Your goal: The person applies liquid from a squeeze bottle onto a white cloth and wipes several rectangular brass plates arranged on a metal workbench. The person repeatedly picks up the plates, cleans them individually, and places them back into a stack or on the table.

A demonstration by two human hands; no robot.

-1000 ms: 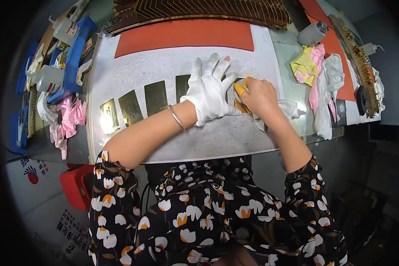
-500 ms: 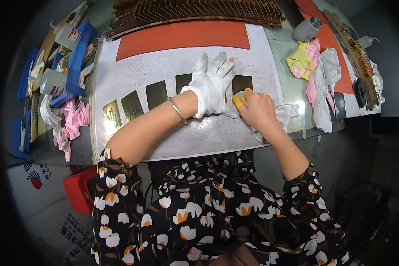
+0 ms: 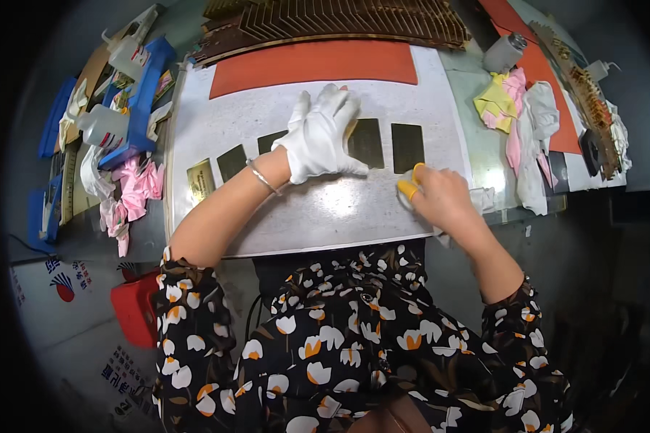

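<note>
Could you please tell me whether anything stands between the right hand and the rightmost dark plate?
Nothing visible does. The right hand, with a cloth beneath it, has its yellow finger covers close to the lower edge of that plate.

A white glove (image 3: 319, 141) covers my left hand (image 3: 314, 151), yellow finger cots (image 3: 407, 189) tip my bare right hand (image 3: 444, 196), and white-and-orange tulips pattern my black shirt (image 3: 383, 317). Dark olive plates (image 3: 409, 148) and one golden plate (image 3: 201, 182) contrast with an orange-red mat (image 3: 314, 66).
</note>
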